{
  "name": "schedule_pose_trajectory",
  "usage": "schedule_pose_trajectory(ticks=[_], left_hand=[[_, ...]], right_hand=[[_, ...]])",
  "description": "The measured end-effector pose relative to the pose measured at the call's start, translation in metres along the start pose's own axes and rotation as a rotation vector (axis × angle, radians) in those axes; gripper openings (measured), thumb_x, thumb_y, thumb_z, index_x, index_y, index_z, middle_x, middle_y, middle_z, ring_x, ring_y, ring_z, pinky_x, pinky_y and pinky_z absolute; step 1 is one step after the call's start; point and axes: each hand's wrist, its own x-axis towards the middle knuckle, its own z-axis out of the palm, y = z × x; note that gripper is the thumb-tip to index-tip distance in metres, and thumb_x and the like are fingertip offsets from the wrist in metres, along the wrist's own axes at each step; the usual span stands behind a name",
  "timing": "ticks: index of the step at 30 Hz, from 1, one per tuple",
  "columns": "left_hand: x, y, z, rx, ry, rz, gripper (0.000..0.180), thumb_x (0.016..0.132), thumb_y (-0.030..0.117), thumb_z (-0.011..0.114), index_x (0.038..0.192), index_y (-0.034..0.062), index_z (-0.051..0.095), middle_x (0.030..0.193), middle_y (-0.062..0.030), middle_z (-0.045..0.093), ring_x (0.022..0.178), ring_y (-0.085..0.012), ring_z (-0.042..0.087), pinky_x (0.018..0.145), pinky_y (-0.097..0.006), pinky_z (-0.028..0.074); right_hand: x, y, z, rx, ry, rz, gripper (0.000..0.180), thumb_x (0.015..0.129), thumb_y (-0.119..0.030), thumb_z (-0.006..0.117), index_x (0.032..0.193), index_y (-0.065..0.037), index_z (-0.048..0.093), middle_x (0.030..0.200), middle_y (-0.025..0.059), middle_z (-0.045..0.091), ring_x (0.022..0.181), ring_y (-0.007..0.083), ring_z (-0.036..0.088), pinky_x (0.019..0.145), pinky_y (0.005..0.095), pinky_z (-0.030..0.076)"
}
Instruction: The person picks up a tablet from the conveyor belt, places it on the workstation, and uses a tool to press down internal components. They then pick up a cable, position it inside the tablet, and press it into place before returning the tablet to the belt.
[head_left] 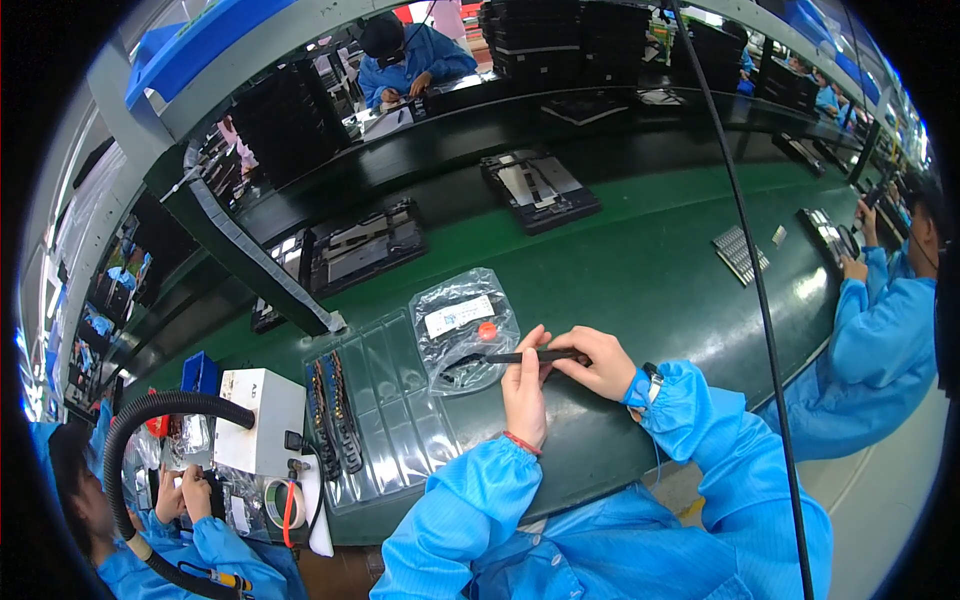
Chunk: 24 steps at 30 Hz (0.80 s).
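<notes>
Green conveyor bench (650,270) on a busy assembly line — clear compartment tray (385,410) at left, a plastic bag (462,325) beside it. Left hand (524,385) and right hand (598,362) both pinch a thin black strip (530,356), held level just above the bench's near edge.

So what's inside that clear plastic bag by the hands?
The clear bag shows a white label, a small red-orange dot and dark parts near its lower edge. The left hand covers its right corner, so what lies there is hidden.

Both hands (560,375) together, fingers pinched
</notes>
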Motion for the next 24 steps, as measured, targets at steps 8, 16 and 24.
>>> schedule_pose_trajectory(ticks=[8,16,24], left_hand=[[0.001,-0.002,-0.002,0.03,0.023,0.02,0.037,0.093,0.026,0.04,0.119,0.0001,0.048,0.111,-0.008,0.053,0.095,-0.0127,0.052,0.083,-0.026,0.041],[0.001,-0.003,-0.004,0.007,-0.009,0.02,0.037,0.093,0.025,0.039,0.119,0.0,0.047,0.112,-0.0079,0.052,0.097,-0.0119,0.051,0.085,-0.025,0.04],[0.001,-0.003,-0.003,0.005,-0.013,0.042,0.037,0.093,0.025,0.04,0.12,0.0005,0.046,0.113,-0.0077,0.051,0.098,-0.0114,0.05,0.085,-0.025,0.039]], right_hand=[[0.002,-0.015,0.001,0.136,0.054,0.122,0.017,0.077,-0.008,0.059,0.093,-0.003,0.059,0.078,0.0088,0.057,0.065,0.0199,0.056,0.056,0.0272,0.044],[0.001,-0.016,0.003,0.198,0.1,0.144,0.02,0.075,-0.007,0.061,0.095,-0.003,0.058,0.078,0.0077,0.056,0.065,0.0177,0.056,0.054,0.0256,0.043],[0.001,-0.011,0.001,0.069,0.037,0.064,0.022,0.073,-0.006,0.064,0.095,-0.004,0.058,0.075,0.0057,0.054,0.061,0.0144,0.053,0.053,0.0242,0.042]])
